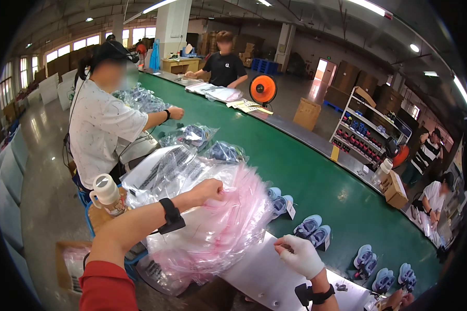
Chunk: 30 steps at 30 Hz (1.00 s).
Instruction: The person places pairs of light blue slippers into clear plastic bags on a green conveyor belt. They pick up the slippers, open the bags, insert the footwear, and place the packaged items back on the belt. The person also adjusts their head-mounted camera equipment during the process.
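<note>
My left hand is closed on the edge of a clear plastic bag, at the top of a big fanned pile of pink-tinted plastic bags. A black band with a small box is on that wrist. My right hand, in a white glove, hovers over the metal work surface, right of the pile. Its fingers are curled toward the thumb, with nothing visible in them. Beyond it, a pair of blue-purple shoes with a tag stands on the green conveyor belt. Another shoe pair is partly hidden behind the bags.
More shoes stand along the belt's near side at right, by another person's hand. Bagged shoes lie farther left, near a co-worker in white. A bottle stands left of my arm. An orange fan is across the belt.
</note>
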{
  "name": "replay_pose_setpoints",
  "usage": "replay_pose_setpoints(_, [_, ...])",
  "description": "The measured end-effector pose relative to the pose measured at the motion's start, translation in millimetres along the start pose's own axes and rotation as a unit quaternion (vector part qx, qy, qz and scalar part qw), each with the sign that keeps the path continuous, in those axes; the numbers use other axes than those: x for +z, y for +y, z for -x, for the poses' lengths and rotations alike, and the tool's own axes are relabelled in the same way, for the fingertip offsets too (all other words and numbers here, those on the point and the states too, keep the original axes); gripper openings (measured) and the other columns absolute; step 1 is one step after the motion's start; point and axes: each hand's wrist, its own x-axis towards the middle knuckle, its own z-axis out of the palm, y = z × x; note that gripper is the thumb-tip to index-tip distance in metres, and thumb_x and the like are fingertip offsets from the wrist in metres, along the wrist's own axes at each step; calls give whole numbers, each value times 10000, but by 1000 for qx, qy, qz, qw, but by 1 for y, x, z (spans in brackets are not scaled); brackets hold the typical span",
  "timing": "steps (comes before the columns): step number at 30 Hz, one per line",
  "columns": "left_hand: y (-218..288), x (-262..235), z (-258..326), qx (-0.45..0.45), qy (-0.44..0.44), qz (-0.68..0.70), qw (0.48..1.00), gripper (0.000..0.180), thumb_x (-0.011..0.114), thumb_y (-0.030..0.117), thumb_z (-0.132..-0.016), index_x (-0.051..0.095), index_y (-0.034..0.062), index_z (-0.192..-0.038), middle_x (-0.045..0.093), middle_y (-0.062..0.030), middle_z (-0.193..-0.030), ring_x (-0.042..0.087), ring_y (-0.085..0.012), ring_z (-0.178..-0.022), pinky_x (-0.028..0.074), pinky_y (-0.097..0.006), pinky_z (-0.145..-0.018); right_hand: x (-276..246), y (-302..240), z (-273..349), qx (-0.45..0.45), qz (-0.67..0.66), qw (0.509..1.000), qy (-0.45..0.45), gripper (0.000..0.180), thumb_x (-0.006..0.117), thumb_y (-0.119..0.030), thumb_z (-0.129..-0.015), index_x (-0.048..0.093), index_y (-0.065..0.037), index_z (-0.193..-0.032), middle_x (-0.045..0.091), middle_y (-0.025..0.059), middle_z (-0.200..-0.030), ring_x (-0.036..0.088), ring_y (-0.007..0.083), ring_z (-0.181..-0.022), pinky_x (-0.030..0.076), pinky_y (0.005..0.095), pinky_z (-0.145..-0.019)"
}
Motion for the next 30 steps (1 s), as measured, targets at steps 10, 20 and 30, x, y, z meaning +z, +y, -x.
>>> replay_pose_setpoints(10, [-13, -80, 54, 32, -72, 544, 836, 259, 690, 123, -855, 584, 43, -1078, 629, -8, -945, 608, -77, -787, 508, -223, -720, 5, -97, -36, -147, 2, 988, 51, 261, 627, -148, -847, 607, -6, -1064, 650, 138, -861, 650, 273, -765, 512, 337, -684])
replay_pose_setpoints(20, [28, -127, 99, -68, -81, 558, 823, 397, 563, 253, -945, 533, -16, -1235, 615, -78, -1119, 582, -132, -983, 469, -264, -882, 112, -134, -110, -329, 206, 903, 186, 434, 660, -194, -751, 580, -21, -1141, 537, 228, -1201, 510, 384, -1152, 428, 451, -964])
replay_pose_setpoints(30, [87, -129, 84, -131, 168, 389, 896, 139, 526, 132, -850, 589, 9, -868, 528, -22, -745, 512, -121, -730, 440, -281, -628, 73, -107, -99, -292, -66, 942, 148, 381, 604, -277, -901, 545, -14, -1171, 620, 188, -988, 647, 263, -897, 539, 344, -721])
